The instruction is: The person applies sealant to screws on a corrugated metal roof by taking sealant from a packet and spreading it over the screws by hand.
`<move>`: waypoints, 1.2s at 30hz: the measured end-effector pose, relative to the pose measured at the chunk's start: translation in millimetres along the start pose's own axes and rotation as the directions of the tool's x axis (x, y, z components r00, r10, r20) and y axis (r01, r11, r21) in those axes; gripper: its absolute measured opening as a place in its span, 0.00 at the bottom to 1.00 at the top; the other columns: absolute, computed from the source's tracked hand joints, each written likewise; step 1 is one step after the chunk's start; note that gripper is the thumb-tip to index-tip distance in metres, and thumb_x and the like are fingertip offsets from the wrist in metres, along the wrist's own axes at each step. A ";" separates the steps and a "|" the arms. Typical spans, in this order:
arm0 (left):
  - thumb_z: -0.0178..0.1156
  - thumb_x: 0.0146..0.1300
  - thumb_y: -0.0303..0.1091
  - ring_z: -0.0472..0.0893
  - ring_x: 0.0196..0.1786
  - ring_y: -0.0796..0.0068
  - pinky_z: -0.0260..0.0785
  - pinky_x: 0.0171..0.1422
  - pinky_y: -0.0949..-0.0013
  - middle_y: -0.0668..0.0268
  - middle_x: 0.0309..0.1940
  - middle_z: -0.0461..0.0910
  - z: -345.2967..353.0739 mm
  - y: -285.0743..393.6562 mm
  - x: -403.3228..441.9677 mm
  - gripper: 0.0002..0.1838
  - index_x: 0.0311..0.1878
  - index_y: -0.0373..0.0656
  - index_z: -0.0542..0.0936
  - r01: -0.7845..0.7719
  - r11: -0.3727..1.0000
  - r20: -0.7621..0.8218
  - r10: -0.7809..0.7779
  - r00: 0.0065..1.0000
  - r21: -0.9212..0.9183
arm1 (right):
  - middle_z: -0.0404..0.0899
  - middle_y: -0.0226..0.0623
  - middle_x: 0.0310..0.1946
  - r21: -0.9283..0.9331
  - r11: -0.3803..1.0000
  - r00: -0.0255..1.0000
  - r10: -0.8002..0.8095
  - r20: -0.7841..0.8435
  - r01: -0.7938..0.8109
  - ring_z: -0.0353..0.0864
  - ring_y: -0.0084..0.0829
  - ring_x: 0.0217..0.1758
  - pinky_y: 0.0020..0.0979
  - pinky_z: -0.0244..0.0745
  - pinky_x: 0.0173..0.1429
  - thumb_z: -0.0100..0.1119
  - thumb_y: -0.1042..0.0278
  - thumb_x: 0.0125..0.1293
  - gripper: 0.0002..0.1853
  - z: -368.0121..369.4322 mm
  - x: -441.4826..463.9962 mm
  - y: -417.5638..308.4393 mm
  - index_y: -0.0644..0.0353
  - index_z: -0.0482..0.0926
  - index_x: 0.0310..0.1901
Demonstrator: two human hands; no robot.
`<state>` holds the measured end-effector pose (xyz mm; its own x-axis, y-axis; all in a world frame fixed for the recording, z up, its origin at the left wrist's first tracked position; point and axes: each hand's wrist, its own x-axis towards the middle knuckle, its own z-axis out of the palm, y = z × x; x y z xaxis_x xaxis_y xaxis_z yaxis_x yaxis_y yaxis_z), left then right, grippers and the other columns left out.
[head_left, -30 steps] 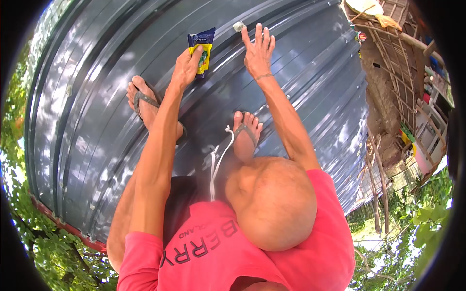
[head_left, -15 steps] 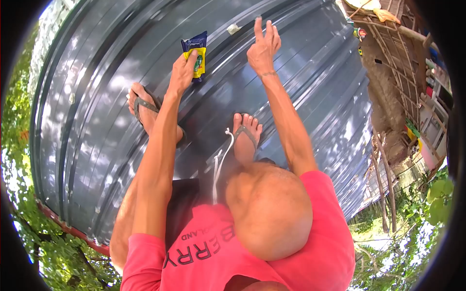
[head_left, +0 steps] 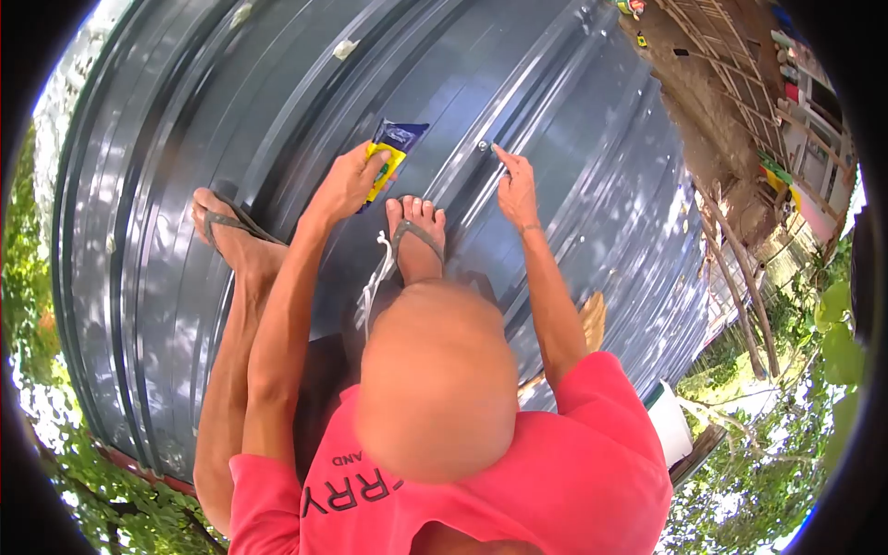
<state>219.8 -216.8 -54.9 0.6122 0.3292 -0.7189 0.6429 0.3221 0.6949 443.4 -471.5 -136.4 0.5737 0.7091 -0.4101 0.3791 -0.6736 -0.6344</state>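
"What's changing around the packet (head_left: 395, 154)?"

"It's sitting nearer the body than a second ago, and its dark blue end is now leaning to the right. The right hand (head_left: 518, 194) is no longer spreading its fingers beside the whitish lump (head_left: 345, 49); it's pointing at a fastener (head_left: 482, 145) on the ribbed metal sheet (head_left: 444, 102)."

"Meaning what for the work?"

"I'd judge that attention is shifting from the lump to that fastener, with the packet staying ready at the side."

"Where's the packet lying relative to the hands?"

"It's resting inside the left hand (head_left: 347, 185), which is gripping it, thumb pressing across the yellow face; the blue end is sticking out on the far side. The right hand is hovering to the right, well apart from it."

"And is that right hand holding anything?"

"I can't tell. The index finger is stretching out, its tip ending just beside the fastener, while the other fingers are curling under."

"Further out?"

"A sandalled foot (head_left: 419, 245) is standing just to the right of the packet's near end; the lump is lying farther off, to the left."
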 end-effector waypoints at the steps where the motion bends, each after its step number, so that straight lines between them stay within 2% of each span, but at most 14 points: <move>1: 0.51 0.79 0.44 0.82 0.34 0.74 0.73 0.41 0.65 0.62 0.34 0.86 10.8 -4.6 5.8 0.18 0.49 0.36 0.78 -0.036 0.996 0.015 0.035 0.999 0.081 | 0.75 0.44 0.57 -0.007 1.000 0.999 -0.021 -0.025 0.021 0.71 0.46 0.64 0.43 0.66 0.72 0.45 0.83 0.60 0.35 6.0 0.0 3.7 0.45 0.79 0.68; 5: 0.51 0.78 0.42 0.84 0.36 0.70 0.74 0.42 0.63 0.59 0.37 0.87 39.4 -2.3 9.2 0.16 0.49 0.36 0.76 -0.029 0.999 -0.016 0.029 0.999 0.046 | 0.74 0.42 0.56 -0.077 0.997 0.997 -0.018 -0.070 0.013 0.71 0.44 0.62 0.47 0.61 0.71 0.48 0.83 0.60 0.35 21.8 12.2 5.3 0.42 0.80 0.67; 11: 0.52 0.77 0.40 0.88 0.39 0.69 0.76 0.46 0.62 0.57 0.41 0.89 50.0 -3.3 16.2 0.14 0.49 0.36 0.76 0.018 1.000 -0.055 -0.019 0.998 -0.006 | 0.74 0.39 0.54 -0.436 0.889 0.985 -0.171 -0.027 0.142 0.70 0.44 0.62 0.48 0.64 0.65 0.54 0.84 0.58 0.37 18.8 3.2 18.2 0.41 0.76 0.69; 17: 0.52 0.78 0.39 0.84 0.38 0.75 0.77 0.44 0.69 0.61 0.41 0.88 60.9 -9.8 18.2 0.14 0.54 0.38 0.78 0.035 0.998 -0.048 -0.037 0.998 -0.045 | 0.72 0.45 0.59 -0.515 0.811 0.943 -0.331 -0.013 0.277 0.69 0.47 0.66 0.50 0.66 0.68 0.54 0.84 0.58 0.35 18.4 -21.7 30.6 0.46 0.76 0.69; 20: 0.52 0.78 0.40 0.83 0.37 0.76 0.75 0.42 0.68 0.60 0.40 0.87 65.3 -7.9 15.8 0.14 0.52 0.38 0.78 0.027 0.997 -0.058 -0.023 0.998 0.072 | 0.71 0.48 0.62 -0.256 0.958 0.976 -0.167 -0.143 0.127 0.68 0.49 0.67 0.51 0.65 0.71 0.54 0.84 0.58 0.33 6.5 -33.4 0.0 0.49 0.79 0.67; 21: 0.52 0.78 0.41 0.82 0.36 0.75 0.74 0.41 0.67 0.60 0.38 0.86 68.7 -8.6 12.8 0.15 0.50 0.38 0.78 0.031 0.996 -0.072 -0.025 0.997 0.086 | 0.70 0.48 0.62 -0.108 0.991 0.981 -0.095 -0.168 0.077 0.68 0.50 0.67 0.47 0.65 0.71 0.51 0.84 0.59 0.30 2.7 -36.5 -11.3 0.51 0.82 0.64; 24: 0.52 0.76 0.43 0.80 0.35 0.68 0.72 0.43 0.60 0.58 0.33 0.83 79.4 4.3 2.8 0.17 0.47 0.36 0.79 0.016 0.991 -0.129 0.001 0.992 0.136 | 0.71 0.48 0.62 0.108 0.990 0.984 -0.073 -0.161 0.092 0.68 0.48 0.67 0.43 0.65 0.72 0.48 0.84 0.61 0.30 -9.1 -34.3 -42.2 0.52 0.82 0.63; 25: 0.52 0.77 0.43 0.79 0.36 0.66 0.72 0.43 0.59 0.56 0.33 0.81 82.1 -0.4 3.3 0.18 0.46 0.36 0.79 0.055 0.994 -0.118 -0.044 0.992 0.098 | 0.71 0.47 0.62 0.173 0.980 0.985 -0.069 -0.161 0.097 0.68 0.47 0.67 0.43 0.65 0.72 0.47 0.83 0.61 0.30 -14.6 -31.2 -55.4 0.53 0.82 0.63; 27: 0.51 0.77 0.43 0.78 0.36 0.65 0.72 0.43 0.59 0.56 0.33 0.81 86.2 -14.4 5.1 0.18 0.47 0.35 0.78 -0.070 0.993 -0.116 0.081 0.990 0.093 | 0.72 0.46 0.61 0.299 0.949 0.985 -0.047 -0.167 0.096 0.68 0.45 0.67 0.41 0.65 0.73 0.47 0.82 0.62 0.29 -26.1 -24.1 -82.0 0.53 0.82 0.63; 28: 0.51 0.77 0.44 0.78 0.36 0.65 0.72 0.44 0.58 0.56 0.33 0.81 89.5 -4.9 1.7 0.18 0.47 0.35 0.78 -0.131 0.987 -0.108 0.140 0.984 0.089 | 0.73 0.45 0.61 0.353 0.930 0.985 -0.052 -0.163 0.107 0.68 0.44 0.67 0.41 0.64 0.73 0.47 0.82 0.62 0.28 -31.2 -22.5 -90.8 0.54 0.82 0.63; 29: 0.50 0.78 0.44 0.78 0.35 0.61 0.71 0.45 0.57 0.55 0.32 0.81 88.1 5.8 -1.3 0.18 0.47 0.35 0.77 -0.002 0.992 -0.083 0.013 0.996 0.127 | 0.73 0.44 0.60 0.404 0.907 0.985 -0.054 -0.166 0.118 0.68 0.44 0.68 0.41 0.64 0.74 0.48 0.82 0.62 0.28 -35.7 -19.2 -98.0 0.54 0.82 0.63; 30: 0.50 0.78 0.43 0.78 0.35 0.59 0.71 0.45 0.56 0.53 0.32 0.80 90.1 6.5 0.7 0.18 0.47 0.35 0.77 -0.012 0.988 -0.084 0.025 0.996 0.153 | 0.74 0.43 0.60 0.452 0.883 0.984 -0.054 -0.170 0.127 0.68 0.43 0.68 0.41 0.64 0.74 0.48 0.81 0.63 0.27 -39.1 -17.7 -100.9 0.54 0.82 0.63; 31: 0.49 0.78 0.43 0.78 0.35 0.57 0.70 0.45 0.55 0.52 0.32 0.80 92.5 6.0 2.2 0.18 0.47 0.35 0.77 -0.021 0.984 -0.083 0.036 0.996 0.177 | 0.77 0.40 0.61 0.468 0.877 0.989 -0.042 -0.145 0.106 0.71 0.35 0.67 0.35 0.67 0.68 0.50 0.78 0.65 0.25 -40.2 -17.0 -99.7 0.55 0.82 0.62; 36: 0.48 0.78 0.45 0.77 0.35 0.48 0.69 0.45 0.52 0.48 0.32 0.79 92.7 10.3 10.6 0.19 0.48 0.35 0.76 0.010 0.958 -0.034 0.000 0.999 0.285 | 0.77 0.38 0.61 0.504 0.863 0.997 0.001 -0.080 0.040 0.73 0.31 0.64 0.32 0.67 0.67 0.52 0.76 0.67 0.23 -32.7 -14.2 -98.2 0.55 0.83 0.62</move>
<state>275.6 -292.2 -56.7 0.5958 0.3591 -0.7184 0.7537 0.0588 0.6546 421.8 -422.3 -46.9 0.6306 0.6893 -0.3566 -0.0156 -0.4482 -0.8938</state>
